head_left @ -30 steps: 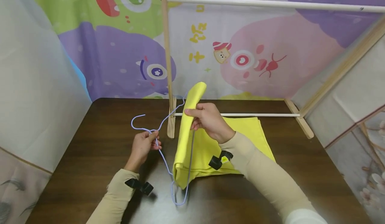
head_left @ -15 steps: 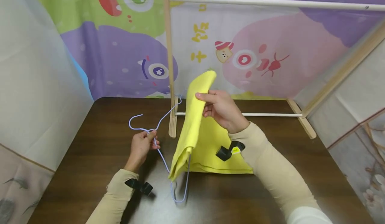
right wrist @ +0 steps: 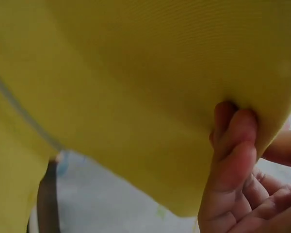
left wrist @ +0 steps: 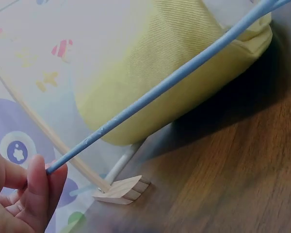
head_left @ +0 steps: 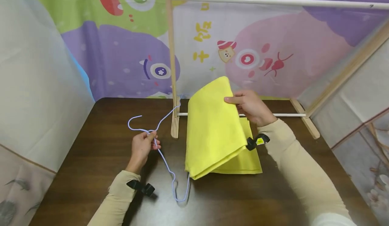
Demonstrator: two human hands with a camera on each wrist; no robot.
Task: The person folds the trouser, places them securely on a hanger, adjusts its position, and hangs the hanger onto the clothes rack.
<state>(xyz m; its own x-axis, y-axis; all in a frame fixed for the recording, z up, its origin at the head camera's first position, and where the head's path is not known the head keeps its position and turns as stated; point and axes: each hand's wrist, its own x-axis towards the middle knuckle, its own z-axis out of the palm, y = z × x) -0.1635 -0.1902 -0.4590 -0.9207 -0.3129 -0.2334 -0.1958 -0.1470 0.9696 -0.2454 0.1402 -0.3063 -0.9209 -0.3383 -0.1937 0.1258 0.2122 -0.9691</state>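
A lilac wire hanger [head_left: 165, 160] lies tilted over the table, its hook pointing left. My left hand [head_left: 143, 149] pinches it just below the hook; in the left wrist view the wire [left wrist: 150, 97] runs out from thumb and fingers. A folded yellow cloth [head_left: 212, 128] passes through the hanger and hangs over its long bar, mostly hiding that bar. My right hand [head_left: 253, 108] pinches the upper right edge of the cloth, thumb on top. In the right wrist view the curled fingers [right wrist: 235, 150] press into the cloth's underside, where the hanger wire [right wrist: 22, 114] shows. The cloth's lower part rests on the table.
Behind the cloth stands a wooden rack with a white top rail [head_left: 273, 1], a lower rail [head_left: 288, 115] and wooden feet [head_left: 305, 119]. The dark wooden table [head_left: 91, 172] is backed by a cartoon-printed curtain [head_left: 127, 57].
My right hand has moved right, drawing the cloth's upper flap over the hanger bar and spreading it rightwards. My left hand keeps hold of the hanger, nearly still.
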